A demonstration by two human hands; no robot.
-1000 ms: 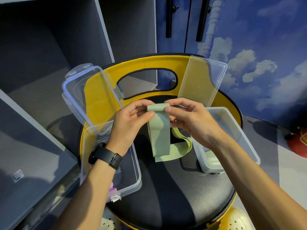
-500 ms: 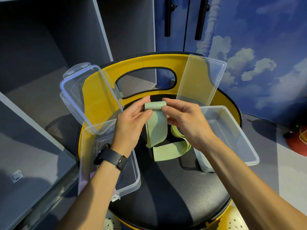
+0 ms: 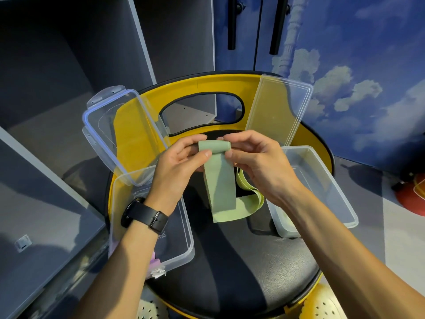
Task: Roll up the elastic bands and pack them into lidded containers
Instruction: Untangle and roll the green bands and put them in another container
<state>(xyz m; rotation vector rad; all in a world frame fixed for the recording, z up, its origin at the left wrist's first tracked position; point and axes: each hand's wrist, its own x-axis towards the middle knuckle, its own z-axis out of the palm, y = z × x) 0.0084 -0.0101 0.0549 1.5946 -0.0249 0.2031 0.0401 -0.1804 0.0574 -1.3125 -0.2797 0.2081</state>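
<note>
- The left hand point(image 3: 181, 166) pinches the left end of the rolled top of the green elastic band point(image 3: 219, 180), thumb on the near side, fingers curled behind the roll.
- The right hand point(image 3: 257, 162) pinches the right end of the same roll, thumb in front, fingers curled over the top.
- The band is held above the black chair seat point(image 3: 241, 268). Its upper end forms a short roll between the 2 hands; the rest hangs down flat, and the lower part lies folded on the seat.
- A black watch point(image 3: 145, 215) sits on the left wrist.
- A clear container point(image 3: 184, 249) lies on the left part of the seat, under the left forearm. A pink item point(image 3: 155, 263) shows at its near corner; what it is cannot be told.
- Its clip lid point(image 3: 122, 134) leans tilted against the yellow chair back point(image 3: 207, 85), just beyond that container.
- A 2nd clear container point(image 3: 322, 180) sits on the right part of the seat, under the right wrist. Something pale green shows inside it at the near end.
- A flat clear lid point(image 3: 279, 109) stands tilted against the chair back, behind the right hand.
- Grey shelves point(image 3: 57, 88) stand to the left of the chair.
</note>
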